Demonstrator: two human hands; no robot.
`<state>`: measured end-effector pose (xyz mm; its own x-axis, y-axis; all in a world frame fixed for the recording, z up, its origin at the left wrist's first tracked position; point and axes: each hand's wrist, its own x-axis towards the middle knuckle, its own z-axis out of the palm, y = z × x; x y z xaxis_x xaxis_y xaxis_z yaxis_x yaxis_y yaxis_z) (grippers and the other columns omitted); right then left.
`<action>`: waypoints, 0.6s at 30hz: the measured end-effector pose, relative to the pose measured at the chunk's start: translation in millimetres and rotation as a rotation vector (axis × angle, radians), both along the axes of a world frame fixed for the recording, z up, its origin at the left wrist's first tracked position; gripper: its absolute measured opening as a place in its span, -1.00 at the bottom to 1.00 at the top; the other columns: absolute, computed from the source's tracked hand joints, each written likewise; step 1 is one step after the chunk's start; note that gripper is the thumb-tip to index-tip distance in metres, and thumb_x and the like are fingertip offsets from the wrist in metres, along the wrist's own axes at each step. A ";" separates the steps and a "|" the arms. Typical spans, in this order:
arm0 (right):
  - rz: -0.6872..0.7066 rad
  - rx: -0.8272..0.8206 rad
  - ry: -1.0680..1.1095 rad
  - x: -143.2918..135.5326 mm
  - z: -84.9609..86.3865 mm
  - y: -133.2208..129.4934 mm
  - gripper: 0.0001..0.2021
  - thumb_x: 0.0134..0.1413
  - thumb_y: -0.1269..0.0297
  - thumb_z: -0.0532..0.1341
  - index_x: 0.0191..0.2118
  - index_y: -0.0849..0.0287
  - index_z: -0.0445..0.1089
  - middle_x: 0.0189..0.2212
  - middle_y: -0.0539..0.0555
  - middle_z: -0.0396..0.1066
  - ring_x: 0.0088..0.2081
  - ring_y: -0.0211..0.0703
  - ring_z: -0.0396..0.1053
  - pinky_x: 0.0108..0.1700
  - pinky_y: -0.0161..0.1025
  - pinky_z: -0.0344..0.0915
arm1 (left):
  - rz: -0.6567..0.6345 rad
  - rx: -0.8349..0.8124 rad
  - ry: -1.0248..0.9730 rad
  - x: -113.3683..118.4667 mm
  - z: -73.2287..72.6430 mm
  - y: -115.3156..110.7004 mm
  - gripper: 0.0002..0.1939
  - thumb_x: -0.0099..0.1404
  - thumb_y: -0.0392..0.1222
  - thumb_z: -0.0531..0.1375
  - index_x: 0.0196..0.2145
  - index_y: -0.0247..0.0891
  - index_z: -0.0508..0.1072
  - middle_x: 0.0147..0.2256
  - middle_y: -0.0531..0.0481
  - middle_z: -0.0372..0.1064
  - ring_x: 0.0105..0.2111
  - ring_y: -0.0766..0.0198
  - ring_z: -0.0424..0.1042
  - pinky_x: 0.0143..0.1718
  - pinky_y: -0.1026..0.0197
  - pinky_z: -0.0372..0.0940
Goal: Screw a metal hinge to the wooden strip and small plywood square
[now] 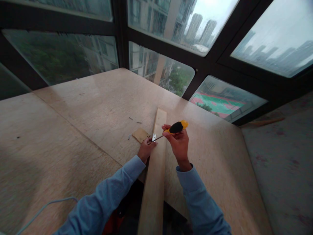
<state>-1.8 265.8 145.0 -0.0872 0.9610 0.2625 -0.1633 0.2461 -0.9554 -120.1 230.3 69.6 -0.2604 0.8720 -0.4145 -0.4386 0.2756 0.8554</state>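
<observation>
A long pale wooden board (pixel 156 173) runs away from me over the edge of the wooden surface. On its left edge sits a small silver hinge (pixel 154 137), and a thin square wooden piece (pixel 140 134) lies beside it. My left hand (pixel 146 149) is closed at the hinge, thumb and fingers pinching around its near end. A screwdriver (pixel 177 127) with a yellow and black handle is in my right hand (pixel 179 143), its fingers closed near the shaft. The shaft slants down to the left, its tip at the hinge by my left fingers; the exact contact is hidden.
Several small screws (pixel 129 137) lie left of the board on the wooden surface (pixel 80 111). A pale cable (pixel 52 202) curves at the lower left. Dark-framed windows (pixel 161 68) border the far side, and a patterned wall (pixel 286 163) stands at right.
</observation>
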 end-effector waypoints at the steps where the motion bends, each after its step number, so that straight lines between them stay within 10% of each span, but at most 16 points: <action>1: -0.003 -0.013 0.019 0.4 0.8 0.6 -0.64 -0.15 0.20 0.50 -0.23 0.11 0.41 -0.18 0.11 0.60 -0.13 0.02 0.58 -0.04 0.07 0.52 | -0.003 0.000 -0.005 0.0 0.3 -0.2 -0.69 -0.02 -0.26 0.37 -0.27 -0.34 0.48 -0.42 -0.01 0.49 -0.47 0.26 0.43 -0.43 0.28 0.29; 18: 0.047 0.089 -0.042 10.3 4.8 3.8 -0.69 0.03 0.22 0.40 -0.08 0.07 0.43 -0.19 0.05 0.54 -0.17 -0.15 0.50 0.00 -0.08 0.45 | -0.010 0.002 -0.084 0.2 -6.2 1.2 -0.62 -0.07 -0.23 0.39 -0.26 -0.35 0.44 -0.45 0.01 0.49 -0.51 0.29 0.43 -0.44 0.28 0.30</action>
<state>8.5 269.5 149.7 -0.1441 0.9288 0.3414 -0.1371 0.3229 -0.9364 -119.9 231.5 63.4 -0.2158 0.8753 -0.4328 -0.5064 0.2787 0.8160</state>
